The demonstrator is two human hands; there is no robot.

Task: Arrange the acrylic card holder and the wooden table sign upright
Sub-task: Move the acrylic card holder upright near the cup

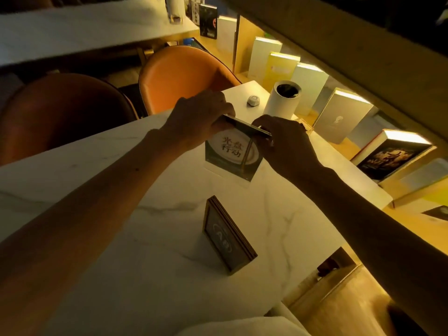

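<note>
The acrylic card holder (231, 154) stands upright on the white marble table (150, 275), showing a card with a white plate and dark characters. My left hand (201, 115) grips its top edge at the left end. My right hand (286, 144) grips the same top edge at the right end. The wooden table sign (226, 235) stands upright nearer to me, a dark panel in a wooden frame with a round emblem on its face. Neither hand touches the sign.
A white cylinder (282, 100) with a dark top and a small grey round object (253, 101) sit at the table's far end. Two orange chairs (184, 73) stand beyond the table. Books (392, 156) line a lit shelf on the right.
</note>
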